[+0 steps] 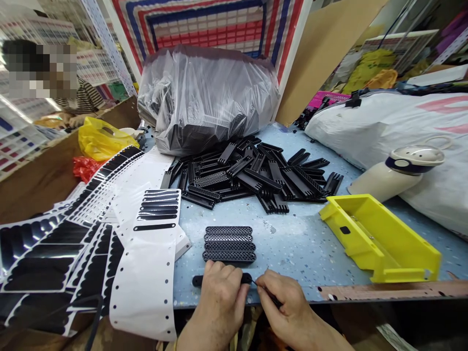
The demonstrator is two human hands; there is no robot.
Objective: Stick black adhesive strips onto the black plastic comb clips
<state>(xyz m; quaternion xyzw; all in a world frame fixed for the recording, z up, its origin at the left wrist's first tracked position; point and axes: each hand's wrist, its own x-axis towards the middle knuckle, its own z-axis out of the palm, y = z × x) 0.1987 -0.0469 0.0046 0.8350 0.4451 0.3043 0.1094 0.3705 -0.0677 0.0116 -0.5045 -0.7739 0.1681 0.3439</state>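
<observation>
My left hand (222, 291) is closed around a flat black plastic bar (198, 281) with rounded ends, near the table's front edge. My right hand (284, 295) pinches a thin dark pointed tool (272, 297), its tip at the bar's right end; whether it touches cannot be made out. Just beyond my left hand, several black lattice-faced bars (229, 239) lie side by side. To the left, a white backing sheet (146, 287) carries black strip stickers (158, 204) and hangs over the edge. A heap of similar black bars (252, 173) lies farther back.
A yellow bin (383, 243) stands at right, with a cream bottle (387, 175) behind it beside a large white sack (395, 117). A plastic-wrapped bundle (208, 97) sits at the back. More sticker sheets (44, 258) cover the left side. A person in a striped top (86, 95) is at far left.
</observation>
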